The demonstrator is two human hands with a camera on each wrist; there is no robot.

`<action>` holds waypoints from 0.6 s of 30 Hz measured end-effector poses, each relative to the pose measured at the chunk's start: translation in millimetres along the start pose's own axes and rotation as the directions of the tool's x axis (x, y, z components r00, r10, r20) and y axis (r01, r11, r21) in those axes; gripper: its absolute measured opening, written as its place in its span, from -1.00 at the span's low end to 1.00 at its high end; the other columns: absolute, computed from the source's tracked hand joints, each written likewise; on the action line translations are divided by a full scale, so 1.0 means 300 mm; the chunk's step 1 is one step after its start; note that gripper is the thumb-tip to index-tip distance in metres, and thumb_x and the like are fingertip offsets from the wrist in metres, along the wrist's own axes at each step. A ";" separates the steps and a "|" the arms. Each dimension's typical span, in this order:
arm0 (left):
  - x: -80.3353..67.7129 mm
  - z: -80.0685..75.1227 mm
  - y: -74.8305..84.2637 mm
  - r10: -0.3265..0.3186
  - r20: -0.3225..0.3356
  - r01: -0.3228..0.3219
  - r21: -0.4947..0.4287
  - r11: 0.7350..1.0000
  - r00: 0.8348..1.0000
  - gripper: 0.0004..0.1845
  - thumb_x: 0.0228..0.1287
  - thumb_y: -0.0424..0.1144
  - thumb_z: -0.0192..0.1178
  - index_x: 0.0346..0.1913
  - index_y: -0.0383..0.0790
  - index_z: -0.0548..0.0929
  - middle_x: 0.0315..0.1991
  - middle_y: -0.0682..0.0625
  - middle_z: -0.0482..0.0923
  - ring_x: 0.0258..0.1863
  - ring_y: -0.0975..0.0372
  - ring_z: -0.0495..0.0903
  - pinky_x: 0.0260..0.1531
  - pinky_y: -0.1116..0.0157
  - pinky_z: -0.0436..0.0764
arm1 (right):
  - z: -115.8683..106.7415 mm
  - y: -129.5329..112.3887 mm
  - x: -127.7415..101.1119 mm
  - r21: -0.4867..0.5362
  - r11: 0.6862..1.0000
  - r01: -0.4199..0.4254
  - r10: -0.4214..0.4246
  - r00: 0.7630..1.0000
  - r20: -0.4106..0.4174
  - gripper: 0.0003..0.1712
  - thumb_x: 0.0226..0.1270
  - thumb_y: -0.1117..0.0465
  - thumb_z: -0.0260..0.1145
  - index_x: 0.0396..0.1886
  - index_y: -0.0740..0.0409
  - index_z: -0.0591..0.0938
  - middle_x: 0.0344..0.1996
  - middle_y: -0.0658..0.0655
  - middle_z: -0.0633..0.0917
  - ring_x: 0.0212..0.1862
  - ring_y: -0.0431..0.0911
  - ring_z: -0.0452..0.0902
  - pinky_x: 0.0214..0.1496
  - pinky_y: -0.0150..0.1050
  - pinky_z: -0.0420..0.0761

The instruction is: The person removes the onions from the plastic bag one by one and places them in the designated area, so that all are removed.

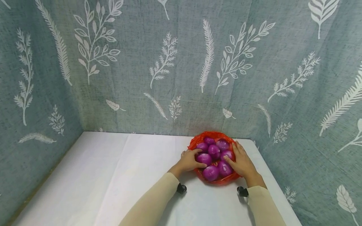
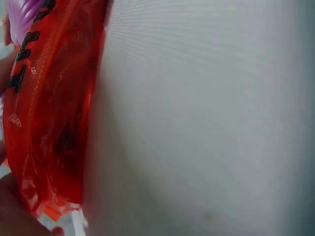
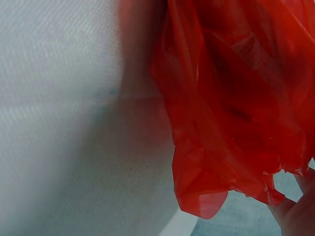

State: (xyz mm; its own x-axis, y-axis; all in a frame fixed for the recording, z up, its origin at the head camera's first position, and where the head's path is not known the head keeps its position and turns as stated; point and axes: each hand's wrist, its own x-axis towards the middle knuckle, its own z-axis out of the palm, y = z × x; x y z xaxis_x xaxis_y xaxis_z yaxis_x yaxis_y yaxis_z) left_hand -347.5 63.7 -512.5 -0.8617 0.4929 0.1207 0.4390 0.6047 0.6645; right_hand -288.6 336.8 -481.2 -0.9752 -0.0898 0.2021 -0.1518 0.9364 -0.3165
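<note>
Red bag (image 1: 227, 181) of purple onions (image 1: 214, 151), placed far right on white table (image 1: 135, 169).
The bag's left side is touched by the left hand (image 1: 188, 161), whose grip cannot be told; its right side is touched by the right hand (image 1: 244, 160), fingers extended, unclenched.

Soft light brightens the tabletop (image 1: 135, 179) in the head view; faint shadows edge the sleeves (image 1: 154, 201), glints dot the onions (image 1: 210, 173). The left wrist view blurs and darkens toward its right edge.
</note>
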 end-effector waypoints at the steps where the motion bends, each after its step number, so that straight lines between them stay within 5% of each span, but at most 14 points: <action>1: -0.003 -0.001 -0.003 0.008 -0.009 -0.008 -0.026 1.000 1.000 -0.14 -0.04 0.22 0.44 0.34 -0.05 0.44 0.20 -0.04 0.49 0.24 0.02 0.35 0.33 -0.12 0.12 | -0.001 -0.002 -0.001 -0.001 1.000 -0.004 0.004 1.000 0.004 0.13 0.30 -0.43 0.05 0.53 0.29 -0.01 0.50 0.35 -0.02 0.48 0.27 -0.16 0.39 0.27 0.01; 9: -0.030 -0.028 -0.006 0.033 -0.068 -0.050 -0.257 0.965 0.997 -0.13 -0.06 -0.02 0.54 0.36 -0.13 0.40 0.23 -0.02 0.41 0.20 0.08 0.42 0.17 0.07 0.46 | -0.004 -0.004 -0.003 0.007 1.000 -0.009 0.009 1.000 0.001 0.11 0.31 -0.37 0.11 0.54 0.28 -0.01 0.50 0.34 -0.03 0.48 0.26 -0.17 0.40 0.26 0.00; 18: -0.047 -0.085 -0.018 0.009 -0.124 -0.049 -0.322 0.945 0.992 -0.11 -0.09 -0.14 0.56 0.36 -0.20 0.39 0.14 -0.04 0.41 0.13 0.07 0.47 0.10 0.14 0.53 | -0.002 -0.011 0.000 -0.008 1.000 0.002 -0.002 1.000 -0.001 0.12 0.31 -0.40 0.08 0.53 0.31 0.00 0.49 0.37 -0.02 0.47 0.28 -0.15 0.39 0.27 0.00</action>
State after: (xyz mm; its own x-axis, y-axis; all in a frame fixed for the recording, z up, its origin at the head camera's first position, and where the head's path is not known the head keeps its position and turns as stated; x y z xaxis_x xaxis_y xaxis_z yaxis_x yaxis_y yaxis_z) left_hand -344.2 37.5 -499.1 -0.8826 0.4167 0.2174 0.3752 0.3460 0.8599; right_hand -288.0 333.8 -479.7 -0.9747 -0.0912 0.2040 -0.1524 0.9389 -0.3086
